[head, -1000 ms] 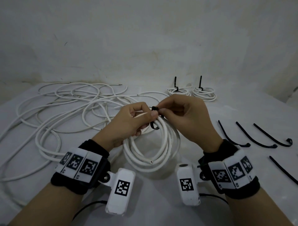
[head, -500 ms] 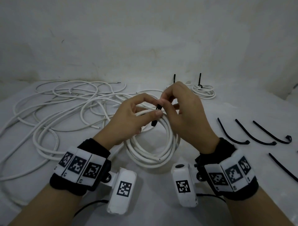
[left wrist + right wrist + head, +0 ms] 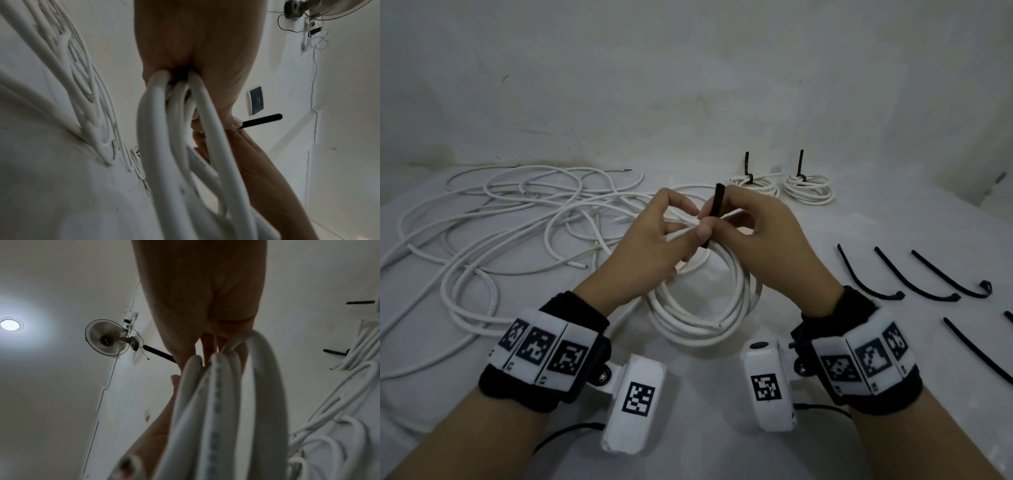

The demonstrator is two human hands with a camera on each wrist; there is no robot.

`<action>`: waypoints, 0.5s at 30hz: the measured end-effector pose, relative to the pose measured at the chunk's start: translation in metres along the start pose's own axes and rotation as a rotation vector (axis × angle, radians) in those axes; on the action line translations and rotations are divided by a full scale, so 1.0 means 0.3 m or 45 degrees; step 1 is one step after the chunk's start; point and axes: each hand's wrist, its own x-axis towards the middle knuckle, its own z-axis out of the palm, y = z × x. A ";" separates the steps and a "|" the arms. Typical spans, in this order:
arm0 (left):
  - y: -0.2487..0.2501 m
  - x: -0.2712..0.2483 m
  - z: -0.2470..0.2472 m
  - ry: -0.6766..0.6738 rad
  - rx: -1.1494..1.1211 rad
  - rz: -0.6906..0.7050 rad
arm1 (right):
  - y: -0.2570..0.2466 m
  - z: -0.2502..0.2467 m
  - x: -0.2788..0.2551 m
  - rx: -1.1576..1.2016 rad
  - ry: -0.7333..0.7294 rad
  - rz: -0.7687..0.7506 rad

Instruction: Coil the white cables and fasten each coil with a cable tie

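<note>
A white cable coil hangs between both hands above the white table. My left hand grips the top of the coil, thumb pressed against a black cable tie. My right hand pinches that tie, whose free tail sticks up past the fingers. The tail of the cable tie shows beside the left thumb in the left wrist view. In the right wrist view the cable tie juts out left of the hand, and the coil fills the foreground. The tie's loop round the coil is hidden by fingers.
Loose white cables sprawl over the left half of the table. Two tied coils lie at the back near the wall. Several spare black cable ties lie in a row on the right.
The tie's tail has been drawn upward through its head and now stands above the fingers. Both hands and the coil have risen slightly.
</note>
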 end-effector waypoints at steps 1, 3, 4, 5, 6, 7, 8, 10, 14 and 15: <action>0.000 0.003 0.001 0.015 -0.012 -0.003 | 0.003 0.000 0.002 0.045 -0.006 0.021; 0.001 0.008 0.002 0.050 -0.044 0.009 | 0.008 -0.007 0.003 0.105 0.030 -0.010; 0.001 0.008 0.003 0.072 -0.058 0.018 | 0.007 -0.011 0.002 0.107 0.056 -0.060; 0.002 0.008 0.005 0.093 -0.068 0.026 | 0.008 -0.016 0.002 0.092 0.078 -0.118; 0.003 0.007 0.009 0.110 -0.080 0.038 | 0.009 -0.019 0.001 0.072 0.096 -0.172; 0.005 0.004 0.014 0.127 -0.092 0.054 | 0.009 -0.022 0.000 0.063 0.106 -0.205; 0.007 0.001 0.019 0.143 -0.102 0.073 | 0.011 -0.025 0.001 0.070 0.108 -0.203; 0.010 -0.002 0.024 0.181 -0.120 0.097 | 0.017 -0.033 0.008 0.090 0.108 -0.113; 0.016 -0.001 0.017 0.198 -0.122 0.105 | 0.026 -0.053 0.014 0.063 0.052 -0.049; 0.017 -0.002 0.015 0.204 -0.122 0.108 | 0.025 -0.054 0.012 0.048 0.041 -0.087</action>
